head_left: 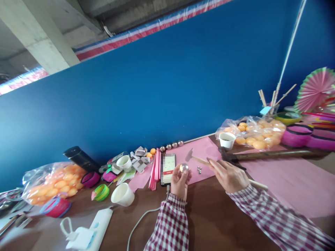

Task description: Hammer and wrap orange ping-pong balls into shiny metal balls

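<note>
My left hand (180,183) grips a shiny silver ball (184,167) between thumb and fingers, its side tinted orange. In my right hand (230,176) is a small hammer (200,160) with a pale wooden handle. Its grey head (189,155) hovers just beyond the ball, apart from it. Several tiny silver pieces (199,170) lie on pink paper (204,150) between my hands. Beside my left hand, a phone (169,164) lies plugged into a white cable (142,220).
Several silver balls (169,146) line the blue partition (157,104). Bags of orange balls (57,183) stand left and right (261,134). White cups (123,194), a power strip (98,226) and a large hammer (274,154) with a wooden handle lie about the table.
</note>
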`<state>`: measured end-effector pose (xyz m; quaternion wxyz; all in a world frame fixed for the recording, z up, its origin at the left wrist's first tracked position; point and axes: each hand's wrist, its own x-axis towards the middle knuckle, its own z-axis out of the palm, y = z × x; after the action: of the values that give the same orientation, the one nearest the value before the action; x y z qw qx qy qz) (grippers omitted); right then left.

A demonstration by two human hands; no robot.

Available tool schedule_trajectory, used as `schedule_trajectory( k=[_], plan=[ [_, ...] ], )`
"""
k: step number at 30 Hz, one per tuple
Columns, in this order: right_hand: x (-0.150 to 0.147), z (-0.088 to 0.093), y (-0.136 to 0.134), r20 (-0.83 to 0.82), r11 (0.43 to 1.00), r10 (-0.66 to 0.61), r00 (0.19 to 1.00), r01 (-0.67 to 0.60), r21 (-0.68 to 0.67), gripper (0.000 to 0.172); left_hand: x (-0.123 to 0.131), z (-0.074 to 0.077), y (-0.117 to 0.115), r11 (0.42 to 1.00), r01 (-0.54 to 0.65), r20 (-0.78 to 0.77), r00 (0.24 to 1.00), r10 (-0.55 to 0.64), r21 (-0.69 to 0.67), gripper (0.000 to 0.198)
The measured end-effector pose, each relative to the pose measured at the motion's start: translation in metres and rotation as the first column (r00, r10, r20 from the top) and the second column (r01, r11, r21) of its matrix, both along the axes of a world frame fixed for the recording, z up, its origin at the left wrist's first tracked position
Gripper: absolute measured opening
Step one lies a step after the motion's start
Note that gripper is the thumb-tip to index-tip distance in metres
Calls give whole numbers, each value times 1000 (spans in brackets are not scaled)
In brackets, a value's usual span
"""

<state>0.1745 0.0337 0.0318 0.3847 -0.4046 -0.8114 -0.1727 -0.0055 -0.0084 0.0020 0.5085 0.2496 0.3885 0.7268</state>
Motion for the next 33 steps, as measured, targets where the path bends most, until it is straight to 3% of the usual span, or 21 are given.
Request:
schedule_trajectory(
  k=[7,14,23,33],
  plan=[
    [-3,-3,-3,55,999,34,998,-34,-9,28,-4,-9,4,994,-109,-266,958,109,13,50],
    [-2,-3,-1,29,999,0,1000,1,-43,28,-3,-4,5,978,-209,-389,902,185,-20,47],
    [-3,-4,-1,32,996,8,999,-5,-91,29,-1,-1,5,963,-268,-476,850,224,-27,43],
    [-1,-5,2,8,999,-14,1000,14,-43,27,-3,-8,5,977,-213,-480,859,179,-18,49]
  ],
)
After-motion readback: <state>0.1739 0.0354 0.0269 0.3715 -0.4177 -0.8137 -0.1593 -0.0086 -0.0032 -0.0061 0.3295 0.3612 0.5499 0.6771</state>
